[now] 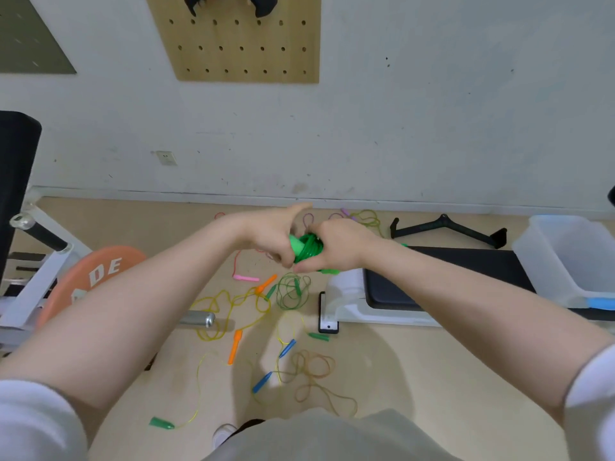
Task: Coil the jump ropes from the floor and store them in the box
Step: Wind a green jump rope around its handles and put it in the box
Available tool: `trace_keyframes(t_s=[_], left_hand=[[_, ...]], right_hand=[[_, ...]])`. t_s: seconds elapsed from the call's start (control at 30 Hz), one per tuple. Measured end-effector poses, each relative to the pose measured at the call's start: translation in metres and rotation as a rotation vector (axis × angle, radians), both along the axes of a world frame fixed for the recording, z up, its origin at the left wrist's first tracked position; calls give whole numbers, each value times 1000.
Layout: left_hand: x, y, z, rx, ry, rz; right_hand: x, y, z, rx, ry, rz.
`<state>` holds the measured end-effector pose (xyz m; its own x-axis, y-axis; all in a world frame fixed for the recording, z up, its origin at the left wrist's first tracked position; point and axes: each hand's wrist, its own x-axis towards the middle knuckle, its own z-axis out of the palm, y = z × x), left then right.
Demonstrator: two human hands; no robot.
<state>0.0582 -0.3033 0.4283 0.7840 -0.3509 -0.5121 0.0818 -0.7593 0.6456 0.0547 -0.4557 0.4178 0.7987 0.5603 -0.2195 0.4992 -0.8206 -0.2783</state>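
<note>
We've got both hands on the green jump rope (307, 249), left hand (271, 236) and right hand (336, 247) each with grip clamped round its coil. More ropes (246, 304) sprawl across the floor (416, 361), box (565, 257) off right.

**Worn: white sleeves, grey-beige garment**

Bare from left hand (269, 236) and right hand (339, 247) back past the elbows. White sleeves (36, 417) pushed up, farthest from the grip. Grey-beige garment (332, 437) below; white shoe (223, 434) beside it.

You hold a coiled green jump rope (307, 249); other ropes (253, 304) sprawl uncoiled on the floor, clear box (565, 257) far right.
</note>
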Motion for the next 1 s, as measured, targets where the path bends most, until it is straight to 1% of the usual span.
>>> trace_keyframes(t_s=[0.03,0.07,0.1,0.13,0.17,0.27,0.33,0.37,0.43,0.5,0.57,0.7,0.8,0.87,0.9,0.97,1.0], left_hand=[[0,7,1,-188,10,127],[0,13,0,-389,21,265],[-2,17,-2,-541,16,364],[-2,20,-5,-616,-9,421],[-3,21,-7,-626,-32,420],[-13,14,-11,-668,-20,348],[-15,11,-9,-651,15,320],[-16,12,-8,-627,34,288],[-19,16,-8,-587,102,229],[-22,18,-11,-606,175,233],[-25,18,-17,-665,150,264],[-29,4,-20,-683,-119,391],[-26,-11,-14,-670,-209,450],[-20,-16,-12,-576,-263,487],[-16,-16,-12,-489,-306,481],[-10,-14,-17,-238,-394,399],[-8,-11,-20,-98,-426,349]], right_hand=[[5,-6,-1,128,74,-26],[8,-12,-2,300,171,-52],[8,-17,-3,486,282,-78],[7,-19,-3,637,389,-97],[5,-17,-3,729,475,-96],[-6,-3,-2,805,644,-66],[-8,3,-3,837,762,-33],[-8,4,-4,823,790,-14],[-9,4,-6,737,783,33],[-11,3,-4,662,776,47],[-9,0,3,606,720,51],[0,-9,11,503,471,112],[11,-14,4,443,290,103],[15,-13,-4,286,93,62],[16,-12,-5,148,-18,26],[15,-11,-5,-144,-194,18],[13,-11,-3,-257,-246,53]])
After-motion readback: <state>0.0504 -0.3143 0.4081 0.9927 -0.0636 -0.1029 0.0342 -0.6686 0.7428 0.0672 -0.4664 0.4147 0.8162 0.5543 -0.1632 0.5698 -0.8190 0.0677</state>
